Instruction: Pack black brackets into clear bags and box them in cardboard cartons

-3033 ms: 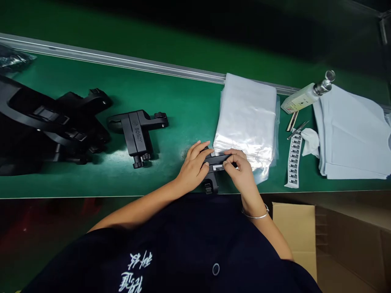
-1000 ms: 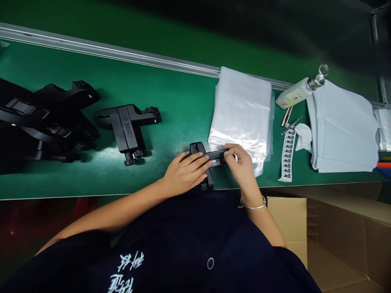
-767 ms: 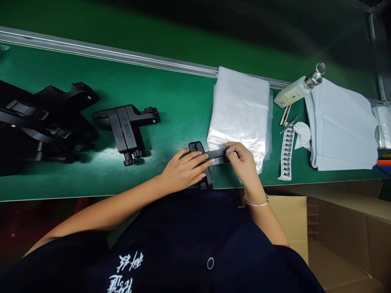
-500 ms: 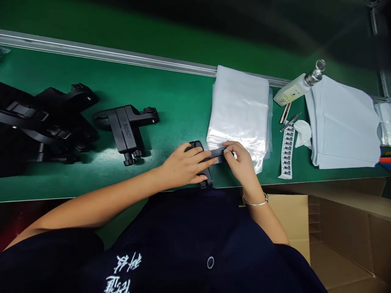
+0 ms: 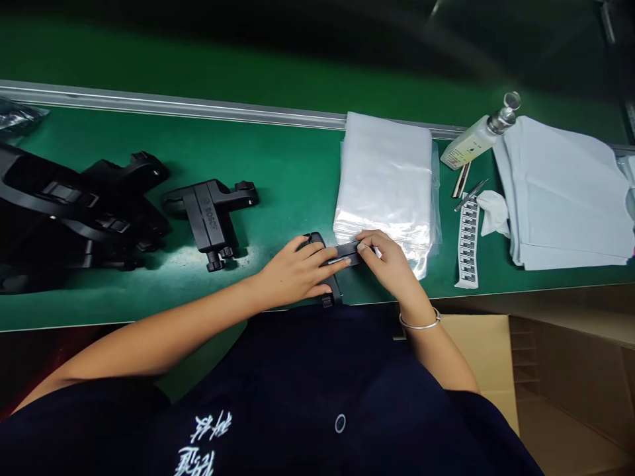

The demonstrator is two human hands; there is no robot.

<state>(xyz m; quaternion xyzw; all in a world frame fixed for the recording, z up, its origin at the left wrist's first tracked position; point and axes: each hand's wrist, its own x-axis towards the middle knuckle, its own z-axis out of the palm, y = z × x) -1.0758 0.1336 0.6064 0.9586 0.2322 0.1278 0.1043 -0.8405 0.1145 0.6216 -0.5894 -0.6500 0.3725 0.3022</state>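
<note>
A black plastic bracket (image 5: 335, 254) lies on the green belt (image 5: 288, 178) near its front edge. My left hand (image 5: 295, 272) rests over its left part with the fingers laid across it, pressing it down. My right hand (image 5: 389, 263) pinches the bracket's right arm, where a small white label shows between the fingertips. The bracket's lower stem (image 5: 329, 299) sticks out below my left hand. A stack of clear plastic bags (image 5: 387, 178) lies just behind my right hand.
Another black bracket (image 5: 211, 215) and a pile of black parts (image 5: 69, 211) lie at the left. A strip of labels (image 5: 467, 241), tweezers (image 5: 470, 195), a pump bottle (image 5: 479, 135) and pale cloths (image 5: 560, 192) are at the right. A cardboard box (image 5: 546, 377) stands below right.
My left fingers have slid to the right along the bracket toward my right hand, covering most of the label. The view has shifted slightly; the bracket stays in place.
</note>
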